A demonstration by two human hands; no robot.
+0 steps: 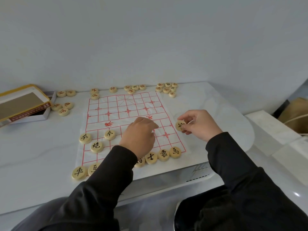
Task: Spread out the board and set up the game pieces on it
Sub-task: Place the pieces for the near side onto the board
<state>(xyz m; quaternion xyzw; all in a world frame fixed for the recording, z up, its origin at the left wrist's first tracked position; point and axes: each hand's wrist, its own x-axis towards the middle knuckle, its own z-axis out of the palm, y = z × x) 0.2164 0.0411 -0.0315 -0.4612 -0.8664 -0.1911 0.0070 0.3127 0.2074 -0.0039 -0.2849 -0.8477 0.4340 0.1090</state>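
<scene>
A white cloth board (126, 112) with a red grid lies spread on the white table. Black-lettered wooden discs stand on its near half: two pawns (85, 138) (110, 134), a cannon (97, 146), a chariot (78, 172) at the near left corner, and an advisor, elephant and horse (175, 152) along the near edge. My left hand (140, 135) hovers over the middle of the board, fingers bent down to the cloth; what they hold is hidden. My right hand (201, 126), just off the board's right edge, pinches a black-lettered disc (180, 125).
Red-lettered discs lie loose beyond the board's far edge (135, 88), at the far right (166, 89) and at the left (62, 107). An open yellow-and-white box (25, 104) sits at far left. The table drops off at right beside a white ledge (270, 129).
</scene>
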